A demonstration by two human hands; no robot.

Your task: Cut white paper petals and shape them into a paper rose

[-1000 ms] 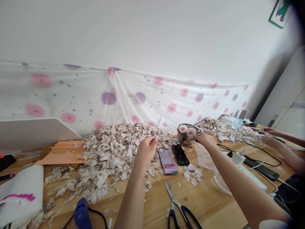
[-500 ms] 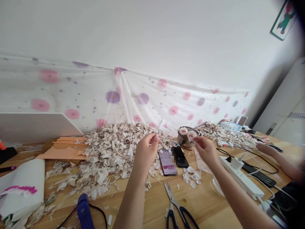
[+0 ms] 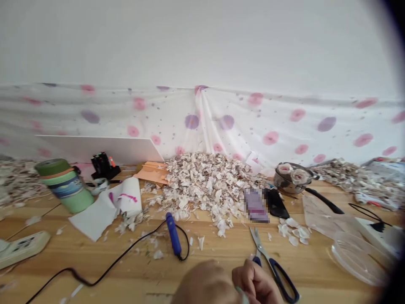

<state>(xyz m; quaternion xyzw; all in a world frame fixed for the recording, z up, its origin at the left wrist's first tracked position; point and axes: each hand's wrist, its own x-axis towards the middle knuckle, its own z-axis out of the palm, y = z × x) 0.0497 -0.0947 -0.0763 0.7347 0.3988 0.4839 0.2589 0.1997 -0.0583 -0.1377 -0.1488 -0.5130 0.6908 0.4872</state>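
Note:
At the bottom edge my left hand [image 3: 205,285] is blurred, with its back turned up and its fingers hidden. Close against it on the right, my right hand [image 3: 256,280] has curled fingers. A small pale greenish piece [image 3: 242,295] shows between the two hands, too little of it to name. Scissors [image 3: 272,261] with dark handles lie just beyond and right of my right hand, blades pointing away. Several loose white petals [image 3: 294,231] lie farther off to the right.
A heap of pale scraps [image 3: 209,185] fills the back middle. Around it are a blue corded tool [image 3: 172,234], a black phone [image 3: 276,202], a pot [image 3: 281,181] holding fabric-like roses, a clear plastic lid [image 3: 357,257], a white paper roll [image 3: 129,196] and a green canister [image 3: 65,185].
Both hands have come down and back from over the table to the bottom edge, close together. The view has turned left, bringing in the canister; the other person's hand is out of view.

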